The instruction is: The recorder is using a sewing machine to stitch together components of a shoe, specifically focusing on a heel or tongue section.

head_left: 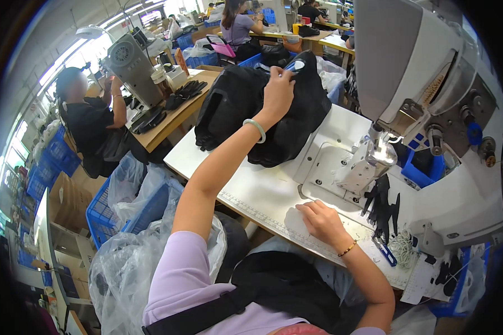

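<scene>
My left hand (278,94), with a pale bangle at the wrist, reaches across to the far side of a heap of black fabric pieces (288,128) on the white sewing table (262,187). Its fingertips are pinched beside a small blue and white patch (299,65); what they grip is too small to make out. Near the table's front edge rests my right hand (323,224), fingers loosely bent and slightly apart, with nothing visible in them. It lies in front of the sewing machine's bed (332,167), close to a thin dark curved piece (304,192).
The sewing machine's head (408,61) rises at the right. Black glove-like pieces (381,206), a blue-handled tool (384,251) and tangled pale cord (402,248) lie right of my right hand. Plastic-lined blue crates (103,209) stand at left. A co-worker (89,120) sits at another machine.
</scene>
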